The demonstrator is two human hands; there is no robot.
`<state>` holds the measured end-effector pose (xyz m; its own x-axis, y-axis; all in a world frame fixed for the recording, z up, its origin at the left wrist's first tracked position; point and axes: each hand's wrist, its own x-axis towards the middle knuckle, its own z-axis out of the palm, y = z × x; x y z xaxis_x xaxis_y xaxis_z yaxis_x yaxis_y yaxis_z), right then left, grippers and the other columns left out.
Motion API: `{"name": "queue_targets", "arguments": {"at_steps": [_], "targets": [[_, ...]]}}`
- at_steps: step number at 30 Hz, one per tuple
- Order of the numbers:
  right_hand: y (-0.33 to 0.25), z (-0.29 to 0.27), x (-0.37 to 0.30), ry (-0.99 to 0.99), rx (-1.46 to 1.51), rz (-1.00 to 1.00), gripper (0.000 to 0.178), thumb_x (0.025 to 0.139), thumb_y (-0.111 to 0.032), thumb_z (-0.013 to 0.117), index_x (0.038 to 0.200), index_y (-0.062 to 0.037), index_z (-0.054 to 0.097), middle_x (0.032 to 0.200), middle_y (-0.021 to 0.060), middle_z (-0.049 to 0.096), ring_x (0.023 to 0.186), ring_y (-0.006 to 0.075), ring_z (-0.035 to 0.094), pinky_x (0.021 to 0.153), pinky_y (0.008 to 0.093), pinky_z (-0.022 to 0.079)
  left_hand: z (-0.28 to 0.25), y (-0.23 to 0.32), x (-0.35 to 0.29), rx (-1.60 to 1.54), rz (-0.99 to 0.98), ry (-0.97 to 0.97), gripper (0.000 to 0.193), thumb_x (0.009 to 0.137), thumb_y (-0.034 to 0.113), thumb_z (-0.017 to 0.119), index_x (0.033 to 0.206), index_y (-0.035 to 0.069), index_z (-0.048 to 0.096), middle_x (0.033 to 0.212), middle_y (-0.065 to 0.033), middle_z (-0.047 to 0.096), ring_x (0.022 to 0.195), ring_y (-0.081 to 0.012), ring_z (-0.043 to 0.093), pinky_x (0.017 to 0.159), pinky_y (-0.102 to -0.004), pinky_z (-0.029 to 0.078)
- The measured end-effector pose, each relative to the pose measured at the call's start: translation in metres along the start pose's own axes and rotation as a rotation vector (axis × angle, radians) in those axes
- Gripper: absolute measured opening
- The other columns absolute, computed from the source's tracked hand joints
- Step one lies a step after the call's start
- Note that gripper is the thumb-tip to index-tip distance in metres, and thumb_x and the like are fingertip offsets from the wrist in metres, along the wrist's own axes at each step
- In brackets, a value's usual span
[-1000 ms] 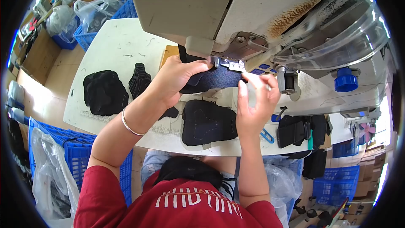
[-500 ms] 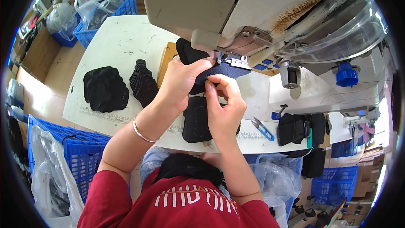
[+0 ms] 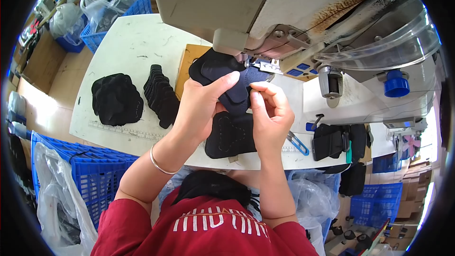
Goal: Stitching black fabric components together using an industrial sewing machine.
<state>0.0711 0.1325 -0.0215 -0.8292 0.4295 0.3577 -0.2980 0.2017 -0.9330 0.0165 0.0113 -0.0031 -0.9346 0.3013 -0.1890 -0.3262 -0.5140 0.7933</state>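
Observation:
A dark padded fabric piece (image 3: 234, 84) lies under the presser foot (image 3: 247, 62) of a sewing machine (image 3: 213, 4). My left hand (image 3: 201, 102) grips its left side, thumb on top, the other fingers hidden below. The thumb and forefinger of my right hand (image 3: 272, 109) pinch the piece's right edge, close to the foot. Below my hands, a black padded piece with a stitched outline (image 3: 228, 135) rests on the white table (image 3: 128, 42). The blue thread snips (image 3: 298, 143) lie beside my right wrist, partly hidden by it.
To the left are a pile of black pieces (image 3: 116, 99) and a fanned stack of black strips (image 3: 160, 96). More black pieces (image 3: 329, 142) sit at the table's right. Blue crates (image 3: 97, 175) flank me, one with a clear plastic bag (image 3: 313, 199). The machine head overhangs my hands.
The fabric piece has turned under the foot, showing more of its dark surface. My right hand has shifted right, now covering part of the snips. My left hand has come slightly nearer me.

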Motion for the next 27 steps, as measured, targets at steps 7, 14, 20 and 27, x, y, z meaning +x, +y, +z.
{"name": "queue_targets", "arguments": {"at_steps": [7,14,20,27], "targets": [[-0.003,-0.01,-0.007,0.041,0.196,0.073,0.018,0.09,-0.005,0.06,0.105,-0.0007,0.053,0.082,0.0063,0.065,0.071,0.0075,0.06,0.066,0.0213,0.047,0.001,-0.006,-0.003,0.037,-0.002,0.006,0.017,0.081,0.018,0.072,0.089,0.003,0.069,0.079,-0.0014,0.068,0.065,-0.0084,0.061,0.052,-0.0227,0.044],[-0.009,-0.003,-0.014,-0.031,0.093,0.174,0.016,0.088,-0.013,0.067,0.093,0.0023,0.067,0.076,0.0019,0.066,0.066,0.0047,0.058,0.06,0.0199,0.046,0.006,-0.02,-0.005,0.117,0.151,0.093,0.015,0.082,0.019,0.071,0.085,0.004,0.07,0.075,0.0,0.067,0.061,-0.0053,0.057,0.05,-0.021,0.04],[-0.004,-0.006,-0.012,-0.09,0.146,0.243,0.016,0.088,-0.013,0.066,0.081,0.0011,0.065,0.068,-0.0006,0.062,0.062,0.0034,0.055,0.056,0.0185,0.043,0.002,-0.015,-0.007,0.081,0.112,0.073,0.015,0.083,0.019,0.07,0.085,0.004,0.07,0.074,0.0001,0.067,0.059,-0.0054,0.057,0.052,-0.02,0.041],[-0.003,-0.01,-0.011,-0.093,0.133,0.247,0.018,0.088,-0.011,0.064,0.075,0.0005,0.063,0.067,0.005,0.064,0.058,0.0067,0.056,0.056,0.0205,0.044,-0.016,-0.008,-0.005,0.124,0.074,0.007,0.021,0.083,0.022,0.071,0.089,0.002,0.067,0.078,-0.0051,0.067,0.06,-0.0112,0.061,0.049,-0.0226,0.047]]}}
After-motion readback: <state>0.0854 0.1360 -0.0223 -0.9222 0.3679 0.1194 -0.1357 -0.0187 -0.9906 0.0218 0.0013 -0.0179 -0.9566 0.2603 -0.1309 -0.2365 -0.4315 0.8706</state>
